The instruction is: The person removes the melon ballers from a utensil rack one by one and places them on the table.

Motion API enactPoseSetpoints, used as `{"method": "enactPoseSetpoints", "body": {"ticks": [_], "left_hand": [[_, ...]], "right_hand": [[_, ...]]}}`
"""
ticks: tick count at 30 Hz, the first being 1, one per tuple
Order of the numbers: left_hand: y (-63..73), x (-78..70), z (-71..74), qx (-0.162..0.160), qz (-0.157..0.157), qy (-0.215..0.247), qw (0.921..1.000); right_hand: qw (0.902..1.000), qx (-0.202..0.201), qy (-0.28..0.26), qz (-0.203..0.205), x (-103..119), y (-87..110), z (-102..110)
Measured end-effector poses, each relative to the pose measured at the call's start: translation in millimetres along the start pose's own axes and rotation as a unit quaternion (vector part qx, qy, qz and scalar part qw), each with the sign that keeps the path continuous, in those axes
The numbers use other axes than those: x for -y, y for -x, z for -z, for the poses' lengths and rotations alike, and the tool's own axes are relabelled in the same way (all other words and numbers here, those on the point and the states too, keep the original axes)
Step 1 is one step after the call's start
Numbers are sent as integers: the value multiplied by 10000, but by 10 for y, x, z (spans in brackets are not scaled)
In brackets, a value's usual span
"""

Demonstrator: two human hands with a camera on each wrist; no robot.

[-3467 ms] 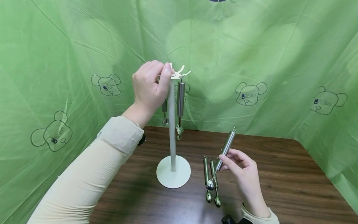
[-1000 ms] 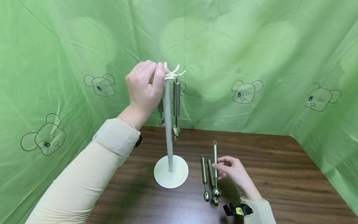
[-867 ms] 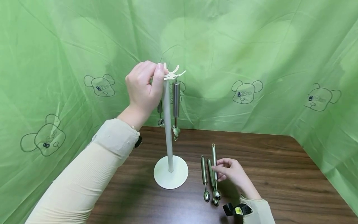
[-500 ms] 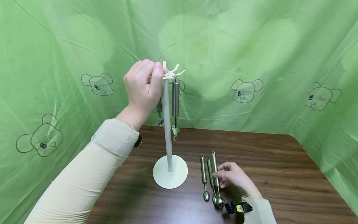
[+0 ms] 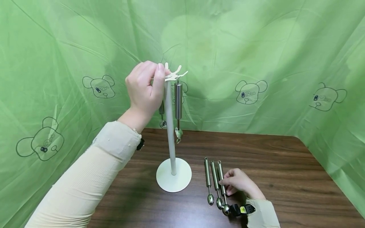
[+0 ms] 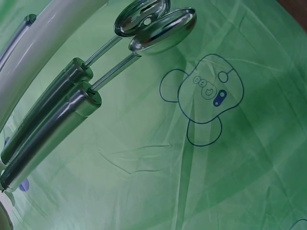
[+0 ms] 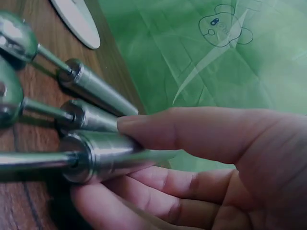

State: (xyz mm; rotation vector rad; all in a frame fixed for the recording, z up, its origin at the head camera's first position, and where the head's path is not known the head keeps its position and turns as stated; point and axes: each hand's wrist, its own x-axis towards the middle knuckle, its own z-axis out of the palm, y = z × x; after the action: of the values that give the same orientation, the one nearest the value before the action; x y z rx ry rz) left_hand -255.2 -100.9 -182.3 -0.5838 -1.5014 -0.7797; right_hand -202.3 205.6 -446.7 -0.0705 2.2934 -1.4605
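A white stand (image 5: 171,136) with a round base and several upturned hooks on top stands upright on the table. My left hand (image 5: 145,84) grips the top of the stand among its hooks. Steel-handled tools hang there, one with an irregular head (image 5: 178,103) on the right. In the left wrist view two hanging melon ballers (image 6: 53,136) show oval scoops. My right hand (image 5: 240,183) pinches the handle of a melon baller (image 7: 103,153) between thumb and fingers, low over the table. Two more melon ballers (image 5: 207,174) lie close to its left, roughly parallel, scoops toward me.
The dark wooden table (image 5: 268,164) carries the stand and tools. A green cloth (image 5: 211,57) printed with bear faces encloses the back and sides. The stand's base (image 5: 182,182) lies left of the melon ballers.
The right hand has lowered the melon baller from a raised tilt to beside the two lying ones, turning its handle in line with them. The left hand keeps its grip on the stand.
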Motion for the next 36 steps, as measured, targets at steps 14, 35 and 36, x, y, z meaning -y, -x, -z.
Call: {"method": "enactPoseSetpoints", "body": {"ticks": [14,35,36], "left_hand": [[-7,-11,3,-44,-17,16,10000],[-6,-14,-5,-31,64,2,10000],[-4,-14,-4,-34,66,2,10000]], "right_hand": [[9991,-265,241,-219,-52,-19,-10],[9943,-800,649,-260,-5,56,77],[9939,-843,676,-214,2,63,90]]}}
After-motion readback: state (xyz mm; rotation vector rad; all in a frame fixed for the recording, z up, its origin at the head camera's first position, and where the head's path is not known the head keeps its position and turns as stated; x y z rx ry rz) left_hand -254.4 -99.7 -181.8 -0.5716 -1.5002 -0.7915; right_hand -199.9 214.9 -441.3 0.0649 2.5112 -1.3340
